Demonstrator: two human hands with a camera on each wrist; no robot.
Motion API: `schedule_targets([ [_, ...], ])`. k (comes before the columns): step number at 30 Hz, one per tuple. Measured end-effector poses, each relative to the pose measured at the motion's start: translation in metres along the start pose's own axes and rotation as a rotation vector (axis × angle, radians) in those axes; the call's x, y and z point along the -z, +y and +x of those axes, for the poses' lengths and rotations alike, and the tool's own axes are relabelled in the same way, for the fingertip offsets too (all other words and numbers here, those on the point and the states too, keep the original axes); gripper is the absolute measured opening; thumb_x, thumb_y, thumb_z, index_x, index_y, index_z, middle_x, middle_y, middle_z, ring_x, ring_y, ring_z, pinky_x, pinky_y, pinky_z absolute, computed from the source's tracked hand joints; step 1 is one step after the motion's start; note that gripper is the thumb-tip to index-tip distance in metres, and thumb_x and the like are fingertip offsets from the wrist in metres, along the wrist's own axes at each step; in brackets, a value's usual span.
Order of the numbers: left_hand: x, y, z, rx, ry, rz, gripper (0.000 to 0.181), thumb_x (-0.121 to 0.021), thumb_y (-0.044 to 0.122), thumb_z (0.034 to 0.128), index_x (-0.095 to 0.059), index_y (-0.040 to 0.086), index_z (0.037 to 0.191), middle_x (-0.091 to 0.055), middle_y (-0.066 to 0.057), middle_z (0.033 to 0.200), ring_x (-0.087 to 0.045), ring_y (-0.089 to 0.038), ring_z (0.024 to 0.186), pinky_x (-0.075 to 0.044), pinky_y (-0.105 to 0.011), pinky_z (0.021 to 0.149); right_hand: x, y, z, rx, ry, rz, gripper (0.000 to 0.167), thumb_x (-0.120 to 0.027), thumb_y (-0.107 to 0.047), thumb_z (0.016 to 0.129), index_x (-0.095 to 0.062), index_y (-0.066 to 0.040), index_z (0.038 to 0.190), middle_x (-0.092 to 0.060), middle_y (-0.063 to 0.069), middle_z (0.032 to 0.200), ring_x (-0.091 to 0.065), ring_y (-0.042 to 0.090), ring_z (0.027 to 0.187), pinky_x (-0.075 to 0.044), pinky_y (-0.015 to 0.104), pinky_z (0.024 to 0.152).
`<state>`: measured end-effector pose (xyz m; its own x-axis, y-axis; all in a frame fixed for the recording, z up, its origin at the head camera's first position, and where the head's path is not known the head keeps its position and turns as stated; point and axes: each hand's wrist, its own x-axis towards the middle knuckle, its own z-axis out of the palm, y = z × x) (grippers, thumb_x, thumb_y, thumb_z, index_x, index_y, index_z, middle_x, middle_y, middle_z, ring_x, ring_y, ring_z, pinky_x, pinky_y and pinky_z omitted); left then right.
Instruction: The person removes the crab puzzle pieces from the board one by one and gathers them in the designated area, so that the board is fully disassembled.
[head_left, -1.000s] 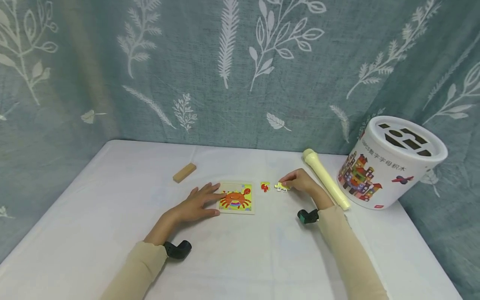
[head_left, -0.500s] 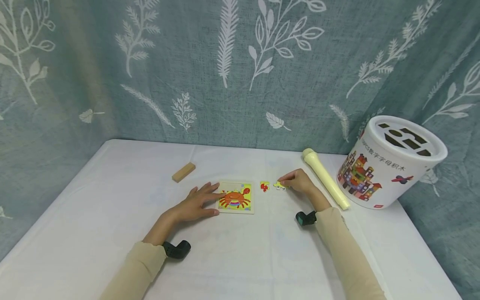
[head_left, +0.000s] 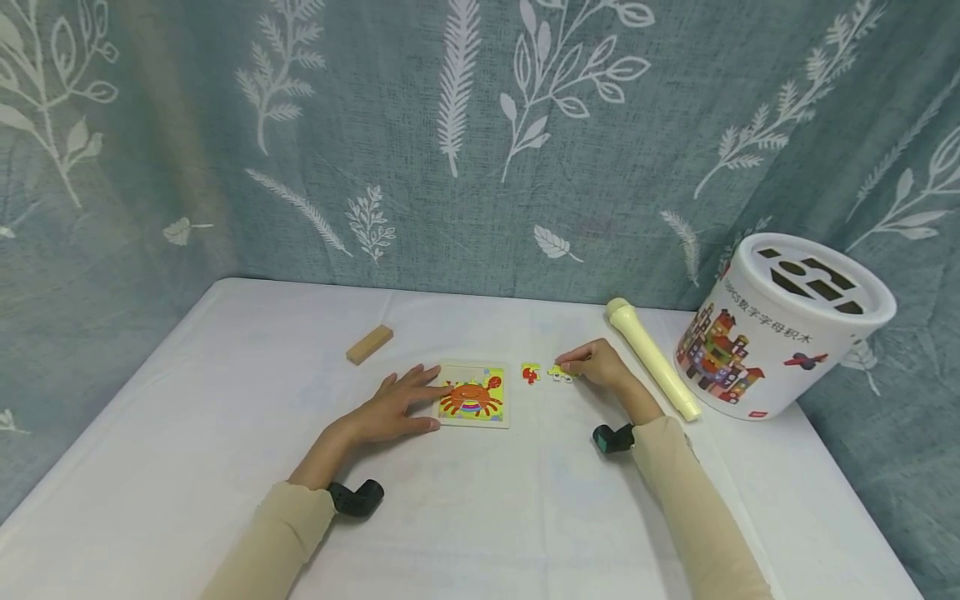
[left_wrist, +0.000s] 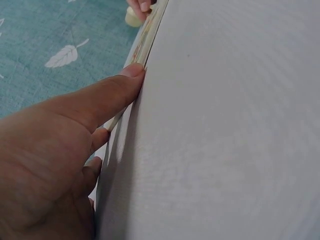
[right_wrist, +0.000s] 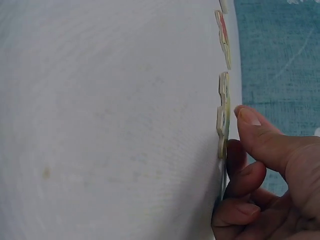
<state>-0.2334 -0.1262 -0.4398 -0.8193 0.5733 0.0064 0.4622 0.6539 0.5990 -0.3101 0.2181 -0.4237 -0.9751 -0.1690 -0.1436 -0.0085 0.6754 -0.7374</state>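
Observation:
My left hand [head_left: 397, 407] lies with fingers spread at the left side of a square wooden puzzle [head_left: 471, 398] with an orange crab on yellow. Its thumb [left_wrist: 117, 92] rests against the board's edge; some fingertips lie over the crab picture. To the board's right a red and yellow puzzle piece [head_left: 530, 372] lies flat on the table. Beside it is a yellow puzzle piece [head_left: 557, 374], partly hidden by my right hand [head_left: 600, 368]. In the right wrist view the thumb [right_wrist: 252, 122] stands slightly apart from this piece, and the other fingers curl loosely near it.
A small wooden block [head_left: 369, 345] lies left of and behind the board. A pale yellow toy microphone [head_left: 652, 358] and a big white block bucket [head_left: 772, 350] stand close to my right arm. The white table [head_left: 450, 517] meets a leaf-patterned curtain [head_left: 420, 208] at the back.
My right hand has shifted slightly left with the yellow piece, toward the red and yellow one. It has hardly moved in the last half second. My left hand keeps its place on the board.

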Motion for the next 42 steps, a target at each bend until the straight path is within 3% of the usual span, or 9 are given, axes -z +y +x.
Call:
schedule_targets([
  [5, -0.001, -0.002, 0.001, -0.006, 0.003, -0.003, 0.053, -0.063, 0.031, 0.0858, -0.050, 0.012, 0.133, -0.026, -0.017, 0.150, -0.010, -0.040, 0.140, -0.003, -0.064, 0.107, -0.007, -0.018, 0.000, 0.028, -0.011, -0.053, 0.022, -0.060, -0.013, 0.089, -0.069, -0.005, 0.107, -0.064, 0.015, 0.113, -0.057, 0.022, 0.094, -0.047, 0.025, 0.068],
  [11, 0.000, 0.000, 0.002, -0.024, 0.001, -0.021, 0.053, -0.064, 0.029, 0.0854, -0.050, 0.011, 0.133, -0.026, -0.018, 0.150, -0.011, -0.041, 0.140, -0.003, -0.065, 0.107, -0.031, -0.047, 0.000, 0.132, -0.057, -0.115, 0.023, -0.063, -0.016, 0.087, -0.069, -0.005, 0.106, -0.064, 0.011, 0.095, -0.051, 0.015, 0.069, -0.041, 0.021, 0.055],
  [20, 0.001, 0.002, 0.003, -0.035, -0.004, -0.014, 0.052, -0.064, 0.029, 0.0856, -0.050, 0.012, 0.133, -0.025, -0.018, 0.150, -0.011, -0.041, 0.140, -0.003, -0.066, 0.106, -0.060, -0.064, 0.001, 0.325, -0.142, -0.177, 0.014, -0.066, -0.009, 0.082, -0.071, -0.005, 0.095, -0.061, 0.008, 0.088, -0.047, 0.016, 0.077, -0.038, 0.022, 0.064],
  [29, 0.001, 0.003, 0.003, -0.029, 0.001, -0.008, 0.052, -0.064, 0.029, 0.0856, -0.050, 0.012, 0.133, -0.027, -0.018, 0.150, -0.012, -0.041, 0.140, -0.004, -0.066, 0.106, -0.070, -0.066, -0.001, 0.310, -0.165, -0.244, 0.010, -0.066, -0.012, 0.084, -0.070, -0.009, 0.092, -0.057, 0.005, 0.085, -0.046, 0.014, 0.076, -0.038, 0.023, 0.067],
  [36, 0.001, 0.003, 0.003, -0.027, 0.002, -0.014, 0.051, -0.064, 0.028, 0.0855, -0.051, 0.012, 0.132, -0.027, -0.018, 0.150, -0.012, -0.041, 0.140, -0.003, -0.066, 0.106, -0.071, -0.063, 0.002, 0.398, -0.155, -0.242, 0.006, -0.066, -0.009, 0.083, -0.069, -0.007, 0.088, -0.053, 0.007, 0.086, -0.041, 0.016, 0.078, -0.035, 0.026, 0.070],
  [42, 0.001, 0.003, 0.003, -0.027, 0.003, -0.011, 0.051, -0.064, 0.028, 0.0854, -0.051, 0.012, 0.132, -0.027, -0.018, 0.149, -0.012, -0.042, 0.140, -0.003, -0.067, 0.105, -0.073, -0.063, 0.002, 0.394, -0.142, -0.233, 0.006, -0.068, -0.009, 0.082, -0.066, -0.009, 0.088, -0.052, 0.006, 0.086, -0.041, 0.016, 0.077, -0.035, 0.026, 0.070],
])
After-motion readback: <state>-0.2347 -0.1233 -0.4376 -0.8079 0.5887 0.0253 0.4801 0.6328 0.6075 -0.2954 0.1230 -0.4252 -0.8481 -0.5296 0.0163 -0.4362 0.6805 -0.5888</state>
